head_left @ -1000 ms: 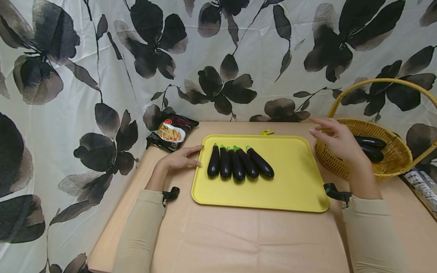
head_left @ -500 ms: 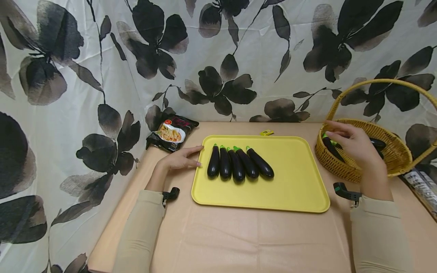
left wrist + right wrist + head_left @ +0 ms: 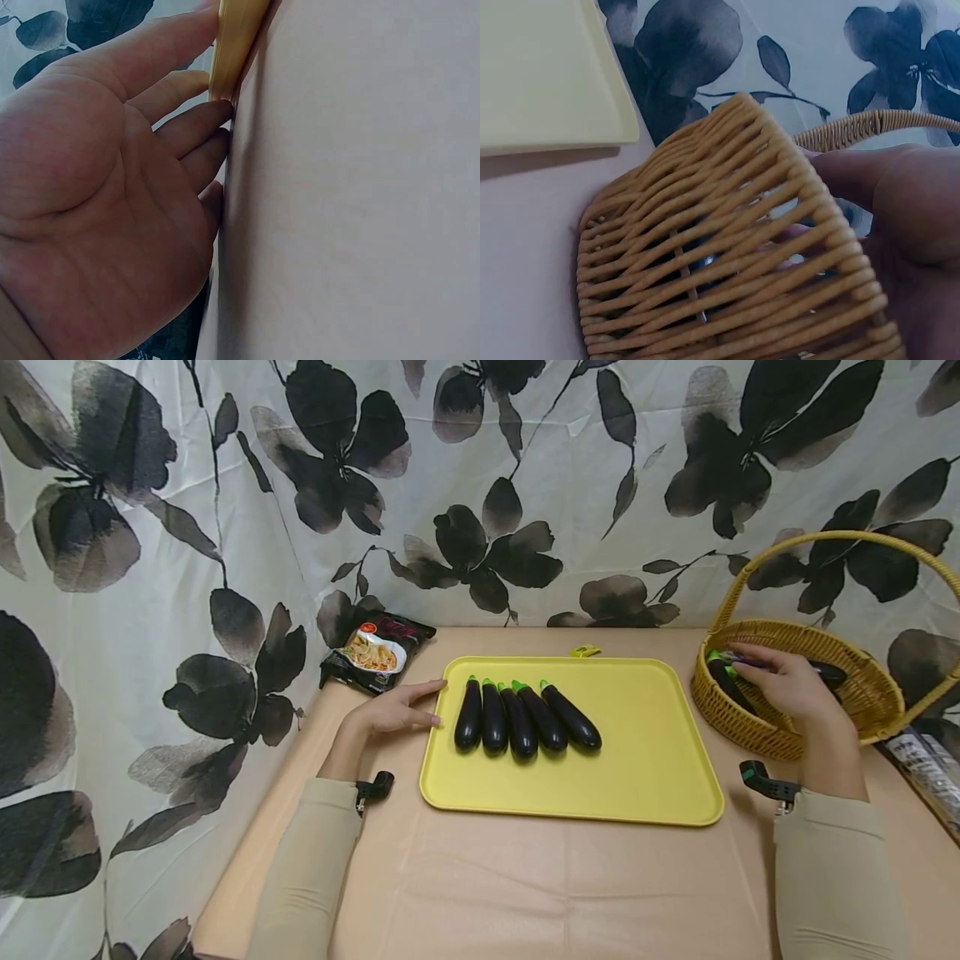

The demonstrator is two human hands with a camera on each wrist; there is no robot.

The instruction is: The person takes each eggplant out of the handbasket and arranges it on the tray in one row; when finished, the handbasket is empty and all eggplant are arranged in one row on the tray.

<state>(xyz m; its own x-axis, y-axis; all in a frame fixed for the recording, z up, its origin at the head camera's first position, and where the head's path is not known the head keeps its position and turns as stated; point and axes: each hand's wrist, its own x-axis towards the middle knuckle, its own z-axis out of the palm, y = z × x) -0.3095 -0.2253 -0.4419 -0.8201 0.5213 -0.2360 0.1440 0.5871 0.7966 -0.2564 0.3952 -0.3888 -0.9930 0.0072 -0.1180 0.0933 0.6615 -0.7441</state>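
Observation:
Several dark purple eggplants with green stems lie side by side on a yellow tray. At the tray's left edge my left hand touches the rim with thumb and fingertips, the fingers fairly straight. My right hand reaches into a yellow wicker basket. There its thumb and fingers close around an eggplant, part of which the hand covers. A second eggplant lies beside it against the basket's left wall. In the right wrist view, the woven wall hides most of the right fingers.
Behind the tray's left end lies a black noodle packet. A small yellow object sits behind the tray. The basket's tall handle arches above it. A floral cloth hangs behind the table. A printed package lies at the right.
The right hand has moved right and down into the basket, and its fingers have closed around an eggplant. The left hand and the eggplants on the tray have stayed put.

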